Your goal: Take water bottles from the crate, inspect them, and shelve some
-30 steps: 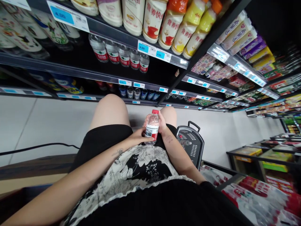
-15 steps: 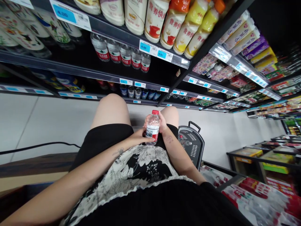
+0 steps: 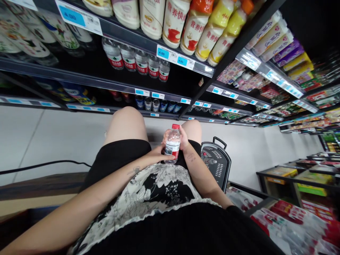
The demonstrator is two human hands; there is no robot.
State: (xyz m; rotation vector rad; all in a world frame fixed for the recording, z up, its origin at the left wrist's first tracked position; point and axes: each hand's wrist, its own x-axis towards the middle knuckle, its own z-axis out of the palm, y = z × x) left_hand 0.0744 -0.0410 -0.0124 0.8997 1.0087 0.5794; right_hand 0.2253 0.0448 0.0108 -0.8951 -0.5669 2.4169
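Observation:
A clear water bottle (image 3: 172, 147) with a red cap and a white-and-red label stands upright in front of my lap, between my knees. My left hand (image 3: 160, 154) is closed on its lower left side, thumb across the label near the base. From the right, my right hand (image 3: 183, 138) wraps round its upper part, with some fingers hidden behind the bottle. Similar water bottles (image 3: 142, 63) with red labels line the shelf ahead. To my right on the floor is a dark shopping basket (image 3: 227, 166) with a clear bottle lying in it.
Dark shelving (image 3: 119, 84) runs across in front, with price tags on its edges. Milk-drink bottles (image 3: 172, 24) fill the upper level, and small cans (image 3: 156, 105) sit low down. Wrapped red-and-white packs (image 3: 289, 219) are at the lower right. A black cable (image 3: 47, 163) crosses the left side.
Both hands and the bottle stay essentially in place. The view has shifted very slightly.

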